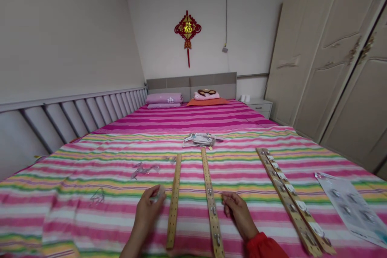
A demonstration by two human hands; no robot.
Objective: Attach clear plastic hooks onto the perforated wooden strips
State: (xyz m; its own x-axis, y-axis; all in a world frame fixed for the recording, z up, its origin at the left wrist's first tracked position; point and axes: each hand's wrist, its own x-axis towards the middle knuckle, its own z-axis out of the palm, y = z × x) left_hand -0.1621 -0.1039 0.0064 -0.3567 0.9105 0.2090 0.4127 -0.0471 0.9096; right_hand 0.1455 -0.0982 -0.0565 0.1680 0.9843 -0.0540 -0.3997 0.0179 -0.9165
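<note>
My left hand [148, 206] is closed in a pinch on a small clear plastic piece [161, 190], too blurred to name exactly. Just to its right, a light wooden strip with rows of holes [174, 205] lies lengthwise on the striped bedspread. A second holed strip [207, 171] lies between my hands, with 3 shiny metal pieces [213, 211] along its nearer half. My right hand [238, 211] is beside that strip, its thumb and fingers drawn together. Whatever may be between those fingertips is too small to make out.
Two strips [282, 197] with metal pieces and white discs lie at right, beside a clear-fronted pack [347, 205]. Crumpled clear plastic [142, 170] lies at left, and packets [201, 140] are heaped farther back. A radiator [87, 113] and wardrobe [314, 56] flank the bed.
</note>
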